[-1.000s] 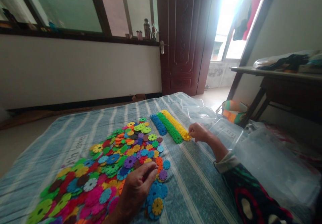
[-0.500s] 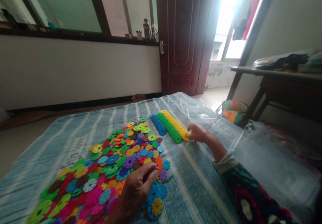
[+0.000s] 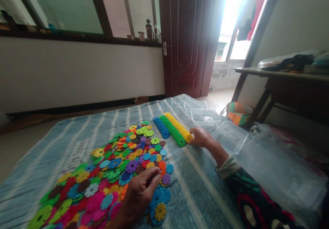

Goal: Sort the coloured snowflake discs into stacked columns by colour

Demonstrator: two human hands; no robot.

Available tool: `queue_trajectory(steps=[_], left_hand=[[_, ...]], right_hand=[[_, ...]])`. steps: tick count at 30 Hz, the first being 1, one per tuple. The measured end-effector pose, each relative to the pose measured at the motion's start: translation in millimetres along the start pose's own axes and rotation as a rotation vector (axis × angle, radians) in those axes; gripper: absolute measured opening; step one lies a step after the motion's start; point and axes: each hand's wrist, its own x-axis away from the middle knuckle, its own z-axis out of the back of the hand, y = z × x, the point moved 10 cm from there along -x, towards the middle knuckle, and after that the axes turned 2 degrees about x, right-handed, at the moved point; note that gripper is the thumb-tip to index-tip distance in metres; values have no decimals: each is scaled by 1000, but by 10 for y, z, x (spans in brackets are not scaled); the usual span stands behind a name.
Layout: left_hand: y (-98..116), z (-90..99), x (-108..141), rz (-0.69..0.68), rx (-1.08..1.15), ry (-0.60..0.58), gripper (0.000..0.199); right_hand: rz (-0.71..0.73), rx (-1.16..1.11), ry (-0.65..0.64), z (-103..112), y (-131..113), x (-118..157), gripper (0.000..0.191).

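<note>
A loose heap of colourful notched snowflake discs (image 3: 113, 174) spreads over the striped bedspread. Over its right edge rests my left hand (image 3: 141, 193), thumb and fingers closed together; whatever is between them, if anything, is hidden. Beyond the heap lie three overlapping rows of discs side by side: a short blue row (image 3: 161, 127), a longer green row (image 3: 173, 132) and a yellow row (image 3: 178, 127). My right hand (image 3: 203, 137) is at the near end of the yellow row, its bent fingers closed on the last yellow discs.
Clear plastic boxes (image 3: 205, 117) stand past my right hand, with a clear lid (image 3: 231, 136) and a large clear plastic bin (image 3: 280, 167) nearer me. A desk (image 3: 282, 74) is at the right. A dark red door (image 3: 186, 44) stands behind the bed.
My right hand has shifted slightly left, closer against the yellow row's near end. The left hand and the heap look the same.
</note>
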Motion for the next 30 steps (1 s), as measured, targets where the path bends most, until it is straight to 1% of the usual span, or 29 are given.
queue_trajectory(steps=[6,10,13,16,20,22,25,27,30], left_hand=[[3,29,3,-13,-5,13,17],[21,58,-19,-14,-2,31,18],[39,63,-36,-18,-10,36,18],[55,61,-39,-39,-9,35,17],[71,53,-77,-63,-28,30,16],[74,17,-154,-58,-46,13,19],[90,-94,-368,-55,-102,-5,26],[119,-231,-559,-74,-154,-32,32],[135,-496,-848,-90,-212,-89,44]], right_hand=[[-3,-57,23,41,9,11,41],[-29,-138,75,123,52,-16,39],[-46,-230,135,161,42,-77,47],[-36,-334,167,111,-32,-161,55],[-25,-444,179,-22,-104,-269,55],[-31,-480,188,-80,-97,-312,53],[-43,-517,197,-157,-66,-362,49],[-39,-539,202,-192,-60,-383,47],[-7,-571,219,-207,-81,-396,42]])
